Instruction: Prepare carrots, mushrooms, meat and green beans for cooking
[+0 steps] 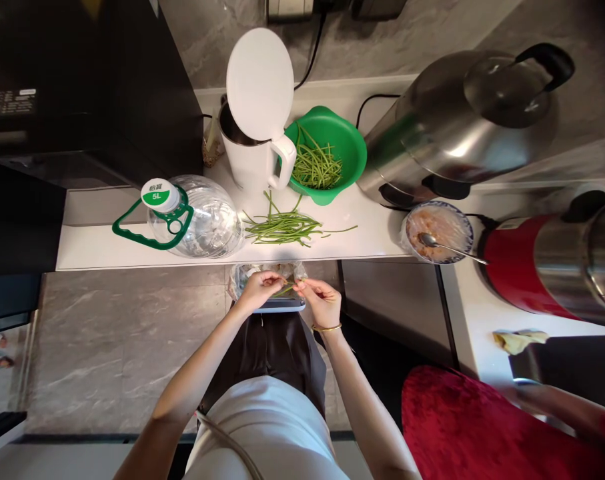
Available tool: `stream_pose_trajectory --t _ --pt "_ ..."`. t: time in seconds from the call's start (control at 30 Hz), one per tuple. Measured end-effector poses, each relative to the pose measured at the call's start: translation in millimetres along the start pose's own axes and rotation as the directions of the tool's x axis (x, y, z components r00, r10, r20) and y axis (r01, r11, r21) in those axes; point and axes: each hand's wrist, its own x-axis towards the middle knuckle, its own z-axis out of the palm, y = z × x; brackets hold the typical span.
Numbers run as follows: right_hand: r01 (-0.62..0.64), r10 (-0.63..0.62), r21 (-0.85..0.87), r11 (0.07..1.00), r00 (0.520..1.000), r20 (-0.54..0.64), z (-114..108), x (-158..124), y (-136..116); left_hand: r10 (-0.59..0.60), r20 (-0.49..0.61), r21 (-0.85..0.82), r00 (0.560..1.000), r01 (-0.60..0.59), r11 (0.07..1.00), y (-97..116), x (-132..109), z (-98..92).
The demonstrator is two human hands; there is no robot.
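Note:
My left hand and my right hand are close together over a lined bin below the counter's front edge. Both hands have their fingertips pinched on a thin green stem, which shows between them. Just beyond, on the counter, lies a loose pile of green stems. Behind the pile, a green bowl holds more cut stems. A gold bracelet is around my right wrist.
Left of the pile stands a large water bottle; behind it is an open white kettle. Rightward are a steel appliance, a bowl with a spoon and a red cooker. A person in red is at lower right.

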Motion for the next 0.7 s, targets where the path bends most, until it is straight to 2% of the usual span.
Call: stream_pose_trajectory --t 0.07,0.1,0.2,0.3,0.4,0.5,0.6,0.7 --pt "-0.004 0.009 0.097 0.995 0.999 -0.052 -3.6 5.1 -8.0 -0.031 -0.074 0.188 0.997 0.044 0.981 -17.3 5.8 -7.1" --pt "0.008 0.0 0.13 0.992 0.998 -0.063 -6.0 7.4 -13.0 -0.053 -0.111 0.32 0.992 0.086 0.943 -27.3 8.5 -11.5" --pt "0.044 -0.037 0.17 0.985 0.998 -0.043 -13.5 10.7 -31.7 -0.136 -0.198 0.619 0.971 0.231 0.751 -57.9 12.6 -24.9" --pt "0.012 -0.022 0.213 0.977 0.999 0.047 -18.9 7.6 -52.5 -0.192 -0.224 0.69 0.955 0.295 0.661 -80.1 11.3 -31.7" --pt "-0.101 0.038 0.302 0.948 0.977 0.207 -20.8 2.0 -68.8 -0.214 -0.214 0.735 0.953 0.301 0.608 -85.6 10.2 -28.8" --pt "-0.233 0.085 0.347 0.908 0.915 0.393 -18.9 -2.4 -76.6 -0.148 -0.115 0.784 0.982 0.182 0.594 -71.3 10.9 -19.1" --pt "-0.325 0.097 0.366 0.872 0.848 0.521 -14.7 -6.4 -77.1 0.02 -0.008 0.744 1.0 -0.007 0.668 -38.3 7.2 -8.0" --pt "-0.371 0.08 0.375 0.85 0.794 0.603 -11.5 -11.7 -74.8 0.24 -0.068 0.592 0.968 -0.155 0.791 7.9 -6.7 0.2"
